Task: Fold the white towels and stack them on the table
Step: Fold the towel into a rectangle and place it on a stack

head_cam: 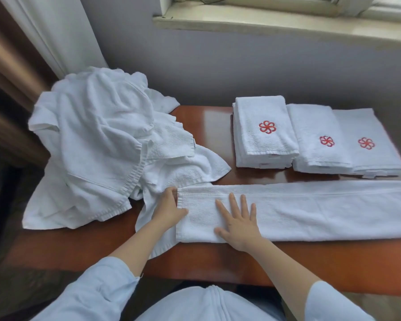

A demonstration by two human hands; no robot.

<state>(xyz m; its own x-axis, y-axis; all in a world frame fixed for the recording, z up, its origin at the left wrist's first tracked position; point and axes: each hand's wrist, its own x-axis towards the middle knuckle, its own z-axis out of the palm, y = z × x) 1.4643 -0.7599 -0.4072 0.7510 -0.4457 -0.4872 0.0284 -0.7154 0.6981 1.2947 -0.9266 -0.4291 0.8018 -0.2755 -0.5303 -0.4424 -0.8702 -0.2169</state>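
A white towel (310, 209), folded lengthwise into a long strip, lies across the front of the brown wooden table (213, 126). My left hand (169, 208) holds its left end, thumb on top and fingers at the short edge. Flat on the strip just to the right rests my right hand (237, 218), fingers spread. Behind the strip stand a stack of folded towels with a red flower emblem (262, 133) and two more folded towels (317, 140) (370, 144), overlapping.
A large heap of unfolded white towels (97, 144) covers the table's left end and hangs over its edge. A grey wall and a window sill (276, 22) run behind the table. A curtain (51, 31) hangs at the back left.
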